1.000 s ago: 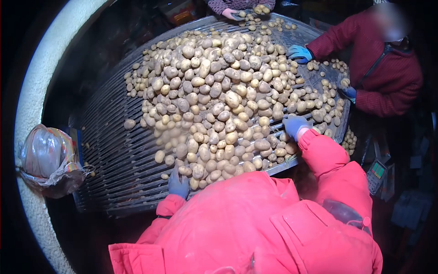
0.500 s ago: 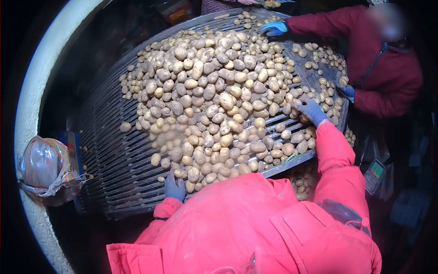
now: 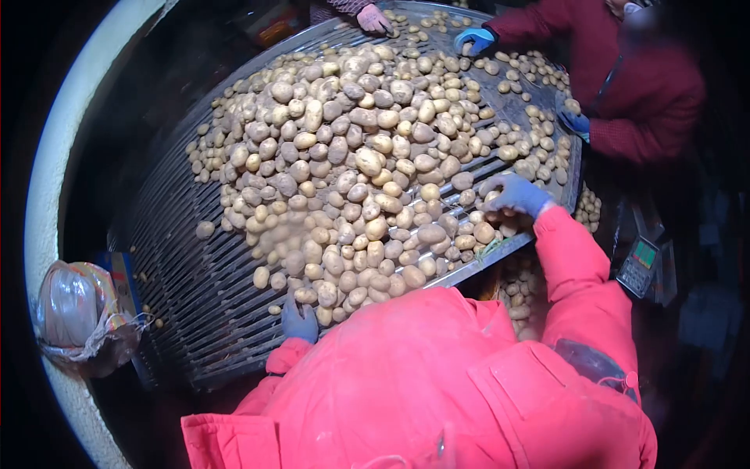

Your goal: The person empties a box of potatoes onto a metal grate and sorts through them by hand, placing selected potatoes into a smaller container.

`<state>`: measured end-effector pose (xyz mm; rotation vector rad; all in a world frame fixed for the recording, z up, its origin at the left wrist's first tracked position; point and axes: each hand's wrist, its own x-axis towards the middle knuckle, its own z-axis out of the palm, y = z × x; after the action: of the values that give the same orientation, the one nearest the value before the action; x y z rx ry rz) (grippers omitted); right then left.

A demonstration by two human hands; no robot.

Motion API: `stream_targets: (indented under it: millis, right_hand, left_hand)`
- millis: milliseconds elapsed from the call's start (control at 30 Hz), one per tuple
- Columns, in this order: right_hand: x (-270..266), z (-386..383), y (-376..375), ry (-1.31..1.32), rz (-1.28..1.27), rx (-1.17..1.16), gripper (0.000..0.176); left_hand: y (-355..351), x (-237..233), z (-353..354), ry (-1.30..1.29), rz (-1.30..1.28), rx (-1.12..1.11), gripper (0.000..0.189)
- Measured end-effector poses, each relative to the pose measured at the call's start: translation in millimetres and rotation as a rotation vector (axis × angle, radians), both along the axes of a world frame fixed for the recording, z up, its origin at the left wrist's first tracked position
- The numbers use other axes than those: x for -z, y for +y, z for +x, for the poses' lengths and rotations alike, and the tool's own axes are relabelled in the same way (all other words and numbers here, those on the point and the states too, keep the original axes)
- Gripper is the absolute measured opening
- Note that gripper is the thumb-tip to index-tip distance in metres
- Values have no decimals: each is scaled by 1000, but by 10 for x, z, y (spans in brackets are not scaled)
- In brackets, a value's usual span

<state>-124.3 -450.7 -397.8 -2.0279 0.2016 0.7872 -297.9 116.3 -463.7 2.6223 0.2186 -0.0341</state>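
A large heap of potatoes (image 3: pixel 344 156) covers the middle of a slatted metal rack (image 3: pixel 187 266). My left hand (image 3: pixel 300 320), in a blue-grey glove, rests at the rack's near edge with its fingers stretched out beside the lowest potatoes; no potato shows in it. On the right, my right hand (image 3: pixel 517 195), gloved alike, reaches low over potatoes near the rack's right side. Its fingers are apart and bent downward, and their tips are partly hidden. More potatoes (image 3: pixel 516 293) lie below the near edge, under my right sleeve.
Across the rack, a co-worker in dark red has two blue-gloved hands (image 3: pixel 474 41) at the potatoes. Another person's pink-gloved hand (image 3: pixel 374 19) touches the far edge. A plastic-wrapped bundle (image 3: pixel 74 309) sits by the white curved rim (image 3: pixel 47 195) at left. A scale-like device (image 3: pixel 639 266) is at right.
My right hand has shifted left and slightly down over the potatoes. My left hand stays about where it was. A pink-gloved hand has come into view at the far edge. The view has shifted slightly.
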Motion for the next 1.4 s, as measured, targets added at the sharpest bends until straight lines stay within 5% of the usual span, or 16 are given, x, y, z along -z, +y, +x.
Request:
stream_targets:
  millis: [67, 267, 467, 600, 667, 733, 933, 1100, 1333, 1400]
  right_hand:
    - [-33, -355, -226, -299, 193, 95, 35]
    - [205, -1885, -873, 137, 489, 345, 37]
    - [1451, -2755, -817, 11, 123, 785, 35]
    - [1415, -2503, -866, -65, -153, 820, 29]
    - [1094, -2127, -628, -555, -179, 883, 26]
    - [468, -1670, -7, -780, -325, 677, 27]
    - [4, -999, 1914, -1034, -145, -257, 35]
    - [380, -974, 2930, -1220, -89, -643, 59]
    - [213, -1003, 2801, -1017, -134, -642, 63]
    - [366, -1057, 2668, -1091, -216, -607, 60]
  left_hand:
    - [11, 20, 6, 14, -13, -4, 66]
    - [66, 101, 40, -10, -104, 6, 66]
    - [26, 93, 77, -19, -99, 24, 70]
    - [13, 78, 59, -24, -82, 42, 71]
    - [-22, 9, 69, -6, -105, 33, 71]
    - [43, 82, 51, -46, -49, 80, 71]
    - [42, 32, 38, 11, 14, 7, 72]
    - [24, 27, 45, -25, -58, 27, 68]
    - [-103, -193, -10, -93, -234, -75, 66]
    - [-119, -213, -33, -181, -85, 97, 70]
